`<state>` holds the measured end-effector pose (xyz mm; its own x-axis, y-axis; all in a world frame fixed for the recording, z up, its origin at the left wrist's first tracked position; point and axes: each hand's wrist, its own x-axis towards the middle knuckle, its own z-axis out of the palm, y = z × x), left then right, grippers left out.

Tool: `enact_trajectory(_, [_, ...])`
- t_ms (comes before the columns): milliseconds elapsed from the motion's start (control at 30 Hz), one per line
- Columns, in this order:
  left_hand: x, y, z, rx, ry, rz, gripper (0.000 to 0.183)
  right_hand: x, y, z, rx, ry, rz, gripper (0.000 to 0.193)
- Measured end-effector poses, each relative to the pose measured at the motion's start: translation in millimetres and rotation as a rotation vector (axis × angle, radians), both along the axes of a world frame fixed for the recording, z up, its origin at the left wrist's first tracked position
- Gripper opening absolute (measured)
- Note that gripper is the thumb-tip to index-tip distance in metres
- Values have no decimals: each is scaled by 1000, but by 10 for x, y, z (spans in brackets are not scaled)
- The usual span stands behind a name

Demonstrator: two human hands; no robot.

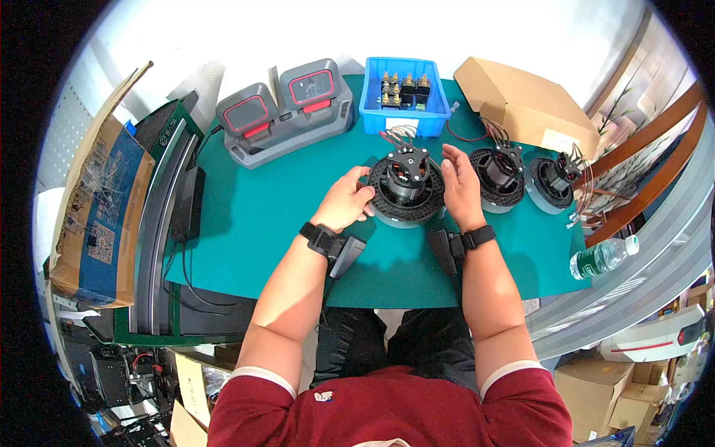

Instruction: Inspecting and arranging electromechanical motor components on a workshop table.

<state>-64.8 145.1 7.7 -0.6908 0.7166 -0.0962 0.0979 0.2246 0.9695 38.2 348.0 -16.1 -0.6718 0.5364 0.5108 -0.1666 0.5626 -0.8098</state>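
Red shirt (387,413) showed below the desk's (253,216) near edge, left hand (345,201) half curled, right hand (463,197) nearly straight-fingered, both flanked the leftmost motor (407,183) mid-desk, grip unclear, blue bin (372,120) stood at the far edge

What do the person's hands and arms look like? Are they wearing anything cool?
The left hand and right hand wear no gloves. Each wrist has a black strap and a dark, boxy gadget. The short sleeves are dark red with white edges.
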Motion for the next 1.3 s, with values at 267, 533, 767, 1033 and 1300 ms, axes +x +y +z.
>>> enact_trajectory(267, [-128, -71, 12, -19, -6, 0, 40, 48, -33, 78, 52, -107, -34, 29])
enact_trajectory(533, [-179, -139, 90, -6, -5, 32, 34, 62, -80, -15, 461, -281, -22, 34])
enact_trajectory(767, [-211, -141, 69, -29, 68, 90, 35, 34, -73, -141, 606, -393, -22, 33])
enact_trajectory(1033, [-194, -138, 70, -72, 142, 113, 35, 16, -104, -140, 590, -401, -32, 33])
enact_trajectory(1300, [-194, -135, 74, -97, 196, 110, 35, 42, -138, 1, 592, -443, -67, 23])
